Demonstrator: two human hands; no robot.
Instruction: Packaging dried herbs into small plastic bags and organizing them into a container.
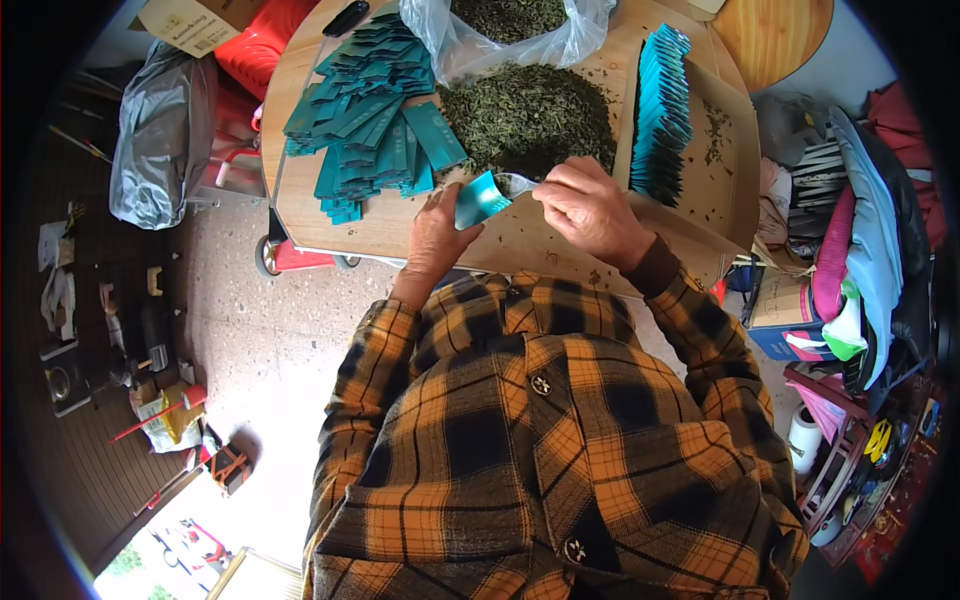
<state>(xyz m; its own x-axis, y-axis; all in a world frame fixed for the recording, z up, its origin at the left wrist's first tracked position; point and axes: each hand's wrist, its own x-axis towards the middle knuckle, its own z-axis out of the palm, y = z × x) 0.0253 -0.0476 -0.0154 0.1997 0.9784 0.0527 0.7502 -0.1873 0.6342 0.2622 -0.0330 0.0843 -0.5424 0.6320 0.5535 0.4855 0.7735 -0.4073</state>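
Note:
My left hand point(437, 234) holds a small teal foil sachet point(480, 199) tilted at the near edge of the tea pile. In my right hand point(589, 206) is a spoon point(515, 184), its bowl at the sachet's mouth; the bowl is partly hidden, so I cannot tell how much it carries. Right behind them lies a heap of dried green tea leaves point(525, 109). Flat teal sachets point(375, 124) are piled in overlapping layers to the left. More teal sachets point(660, 112) stand packed in a row inside a cardboard tray point(724, 176) on the right.
A clear plastic bag point(442, 49) of tea leaves stands behind the heap on the wooden table point(360, 232). A black object point(346, 18) lies at the far left edge. Loose leaf bits dot the tabletop. Left of the table hangs a grey plastic-covered bundle point(161, 142); clothes point(870, 240) are piled at right.

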